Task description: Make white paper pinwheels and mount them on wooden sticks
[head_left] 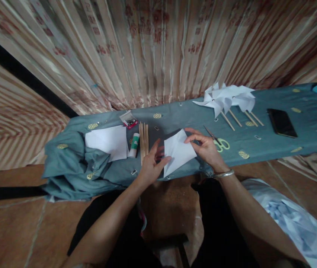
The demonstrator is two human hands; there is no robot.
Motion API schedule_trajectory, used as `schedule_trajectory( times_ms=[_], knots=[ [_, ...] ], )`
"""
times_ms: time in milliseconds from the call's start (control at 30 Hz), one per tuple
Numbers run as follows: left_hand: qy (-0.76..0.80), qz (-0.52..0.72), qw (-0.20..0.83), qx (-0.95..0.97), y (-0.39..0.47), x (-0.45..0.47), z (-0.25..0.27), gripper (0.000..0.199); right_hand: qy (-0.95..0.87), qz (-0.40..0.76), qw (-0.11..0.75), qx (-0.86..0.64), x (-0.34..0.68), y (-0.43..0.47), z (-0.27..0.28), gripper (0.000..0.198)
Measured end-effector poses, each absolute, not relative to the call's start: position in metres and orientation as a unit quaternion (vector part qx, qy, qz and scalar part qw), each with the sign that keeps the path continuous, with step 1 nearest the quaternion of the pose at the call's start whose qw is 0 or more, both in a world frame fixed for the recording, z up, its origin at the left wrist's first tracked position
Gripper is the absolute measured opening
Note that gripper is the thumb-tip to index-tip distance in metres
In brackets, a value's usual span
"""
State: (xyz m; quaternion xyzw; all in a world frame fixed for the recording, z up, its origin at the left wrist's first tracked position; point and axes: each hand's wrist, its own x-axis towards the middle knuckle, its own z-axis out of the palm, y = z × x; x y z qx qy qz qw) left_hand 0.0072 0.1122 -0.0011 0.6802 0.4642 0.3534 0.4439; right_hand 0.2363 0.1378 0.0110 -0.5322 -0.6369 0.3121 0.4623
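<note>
A square sheet of white paper (178,152) with faint creases is held just above the cloth-covered surface, tilted. My right hand (203,147) pinches its right edge between thumb and fingers. At its left edge, my left hand (154,162) grips the paper with the thumb on top; some of its fingertips are hidden or in shadow. Beside my left hand lie several wooden sticks (144,139) in a bundle and a green and white glue stick (134,145). Scissors with light green handles (221,144) rest just beyond my right hand.
A stack of white paper (108,141) lies at left, partly under bunched cloth (63,160). An open small box of metal pins (129,120) is behind it. Several white paper pinwheels (227,98) on sticks and a black phone (282,123) lie right. A plastic bag (295,219) stands below.
</note>
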Motion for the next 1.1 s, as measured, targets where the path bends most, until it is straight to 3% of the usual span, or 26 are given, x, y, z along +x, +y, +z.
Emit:
schedule_trajectory(
  times_ms=[133, 300, 433, 633, 767, 900, 1100],
  knots=[
    [0.486, 0.343, 0.397, 0.699, 0.122, 0.015, -0.002, 0.061, -0.694, 0.233, 0.420, -0.536, 0.235, 0.133, 0.013, 0.013],
    [0.519, 0.349, 0.343, 0.701, 0.128, 0.018, -0.006, 0.087, -0.798, 0.065, 0.271, -0.535, 0.247, 0.110, 0.022, 0.031],
    [0.526, 0.344, 0.277, 0.726, 0.128, 0.021, -0.013, 0.097, -0.818, -0.036, 0.189, -0.543, 0.244, 0.086, 0.029, 0.035],
    [0.492, 0.376, 0.263, 0.740, 0.125, 0.030, -0.018, 0.103, -0.818, -0.119, 0.203, -0.525, 0.222, 0.070, 0.018, 0.026],
    [0.447, 0.364, 0.232, 0.784, 0.123, 0.026, -0.013, 0.078, -0.834, -0.110, 0.214, -0.496, 0.225, 0.069, 0.005, 0.025],
    [0.406, 0.349, 0.096, 0.839, 0.119, 0.019, -0.001, 0.052, -0.845, -0.101, 0.213, -0.479, 0.235, 0.069, -0.001, 0.025],
    [0.343, 0.227, -0.010, 0.911, 0.111, 0.014, 0.008, 0.032, -0.856, -0.091, 0.204, -0.466, 0.239, 0.064, -0.003, 0.030]
  ],
)
